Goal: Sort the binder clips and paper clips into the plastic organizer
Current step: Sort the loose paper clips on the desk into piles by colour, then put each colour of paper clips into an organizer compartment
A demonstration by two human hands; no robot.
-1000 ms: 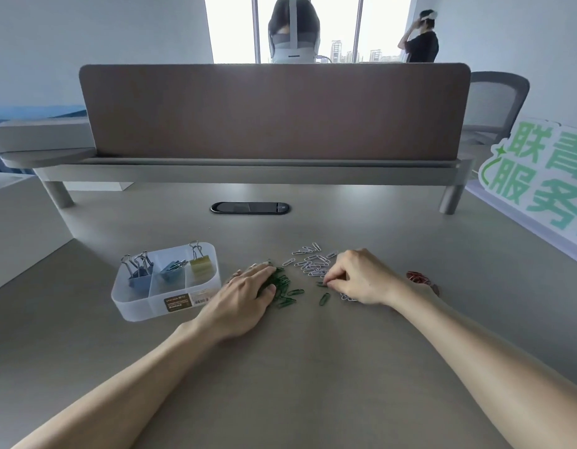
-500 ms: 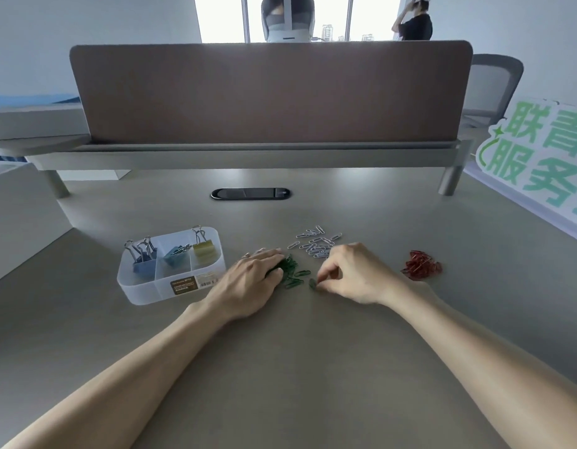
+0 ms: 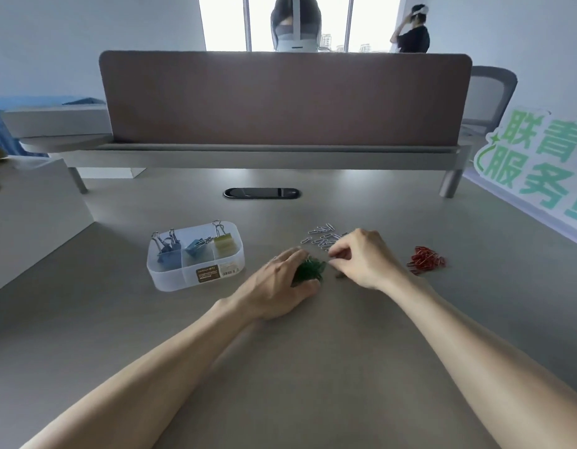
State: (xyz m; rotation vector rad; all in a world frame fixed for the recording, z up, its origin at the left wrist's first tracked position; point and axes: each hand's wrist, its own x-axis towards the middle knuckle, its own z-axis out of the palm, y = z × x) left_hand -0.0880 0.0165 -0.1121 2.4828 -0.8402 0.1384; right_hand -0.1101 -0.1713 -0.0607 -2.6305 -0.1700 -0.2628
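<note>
A clear plastic organizer (image 3: 170, 280) sits on the desk at the left, with blue binder clips (image 3: 165, 251), lighter blue ones (image 3: 196, 249) and a yellow binder clip (image 3: 221, 243) in its back compartments. My left hand (image 3: 277, 286) cups a heap of green paper clips (image 3: 309, 270) between fingers and thumb. My right hand (image 3: 365, 260) has its fingertips pinched together right beside that heap; I cannot tell what they hold. One green clip (image 3: 340, 275) lies under it. Silver paper clips (image 3: 322, 236) lie behind the hands. A red paper clip pile (image 3: 426, 264) lies to the right.
A brown divider panel (image 3: 280, 98) on a grey shelf closes off the desk's far side. A black cable port (image 3: 260, 193) sits mid-desk. A green-lettered sign (image 3: 540, 163) leans at the right. A white box (image 3: 27, 215) stands at the left. Two people are beyond the divider.
The scattered green clips have been drawn into a tight heap under my left hand. My right hand has slid left toward it, uncovering the red pile.
</note>
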